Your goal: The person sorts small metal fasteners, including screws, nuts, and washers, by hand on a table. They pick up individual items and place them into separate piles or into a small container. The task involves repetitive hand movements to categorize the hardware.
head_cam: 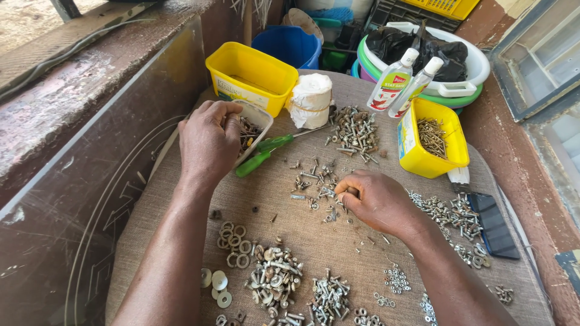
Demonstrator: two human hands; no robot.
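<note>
left hand point(208, 142) fingers together inside white tub point(254, 130), centre-left, dropping or picking hardware; right hand point(374, 199) pinched on small screw point(349, 193) above scattered screws point(317, 181).

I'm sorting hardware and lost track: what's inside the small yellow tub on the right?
The yellow tub holds a heap of thin brownish screws, which hide part of its floor. Whether anything lies beneath them cannot be seen.

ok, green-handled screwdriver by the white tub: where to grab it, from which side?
Probably the green screwdriver by its handle, near the lower-left end, coming from above and the near side. It lies flat and slanted, shaft toward the cloth-wrapped roll. That end is free; the left hand and white tub crowd the far side.
</note>
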